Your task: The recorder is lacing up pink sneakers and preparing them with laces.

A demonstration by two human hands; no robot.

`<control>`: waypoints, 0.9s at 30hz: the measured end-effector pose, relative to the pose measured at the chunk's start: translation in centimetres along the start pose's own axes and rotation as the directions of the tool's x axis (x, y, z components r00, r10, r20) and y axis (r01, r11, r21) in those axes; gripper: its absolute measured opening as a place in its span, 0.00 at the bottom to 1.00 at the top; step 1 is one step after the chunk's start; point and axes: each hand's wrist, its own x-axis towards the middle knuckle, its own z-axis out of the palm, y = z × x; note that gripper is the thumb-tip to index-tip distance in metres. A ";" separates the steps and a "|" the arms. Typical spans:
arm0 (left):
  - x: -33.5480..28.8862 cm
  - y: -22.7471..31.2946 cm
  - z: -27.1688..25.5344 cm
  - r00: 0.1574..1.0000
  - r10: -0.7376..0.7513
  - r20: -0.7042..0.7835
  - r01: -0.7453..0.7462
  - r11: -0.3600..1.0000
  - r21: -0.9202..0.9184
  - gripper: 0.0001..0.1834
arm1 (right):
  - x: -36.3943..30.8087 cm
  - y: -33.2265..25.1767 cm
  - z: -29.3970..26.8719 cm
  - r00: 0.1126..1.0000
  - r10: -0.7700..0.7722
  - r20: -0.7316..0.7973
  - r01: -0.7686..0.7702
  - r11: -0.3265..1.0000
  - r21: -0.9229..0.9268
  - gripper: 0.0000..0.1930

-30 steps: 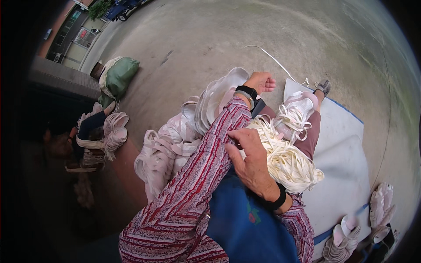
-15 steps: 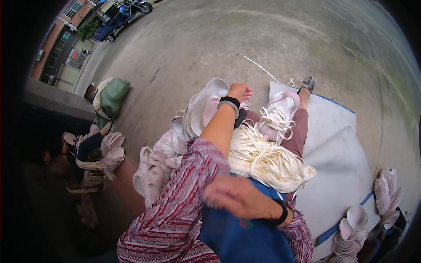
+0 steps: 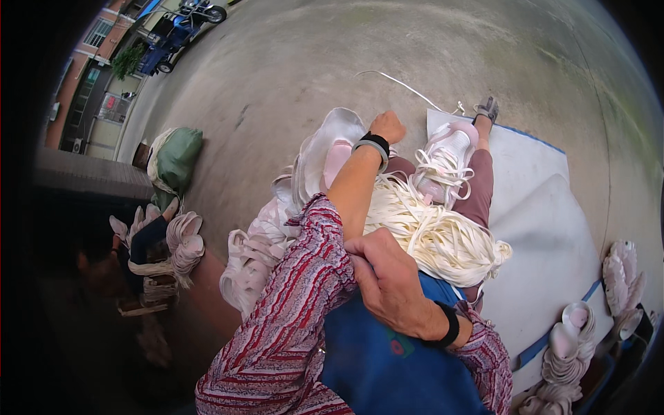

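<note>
My right hand [image 3: 393,280], a black band on its wrist, pinches the edge of the red, white and grey patterned sleeve [image 3: 294,277] near my left elbow. My left hand [image 3: 389,126] is stretched forward and curled into a loose fist, nothing visible in it; its wrist carries a black band and a pale bangle. Across my lap lies a thick bundle of cream flat laces [image 3: 443,232]. Just beyond it sits a white and pink sneaker [image 3: 446,162] with loose laces. Beside my left forearm, several pale shoe uppers [image 3: 315,159] are stacked.
A white sheet [image 3: 532,200] with blue edging spreads under my right leg. More stacked uppers [image 3: 570,346] stand at the lower right. Another person's leg [image 3: 145,235] and a green sack [image 3: 181,155] are at the left. A blue three-wheeler [image 3: 169,41] is parked far off.
My right hand has come up to my left arm and taken hold of the sleeve. The sleeve edge now sits bunched near the elbow. The whole view has shifted slightly.
</note>
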 end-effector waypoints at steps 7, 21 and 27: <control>-4.0 3.8 0.0 0.960 0.148 0.237 -0.218 0.929 0.300 0.11 | 3.2 -1.8 0.6 0.973 -0.197 0.117 0.174 0.968 0.181 0.08; 2.0 3.7 -5.1 0.821 -0.411 0.397 0.473 0.099 -0.876 0.08 | -0.9 -1.7 -1.0 0.972 0.228 0.059 -0.236 0.932 0.275 0.08; -0.2 6.3 -4.6 0.823 -0.342 0.454 0.532 0.184 -0.826 0.07 | 1.6 1.1 -1.7 0.978 -0.140 -0.157 0.097 0.962 -0.254 0.32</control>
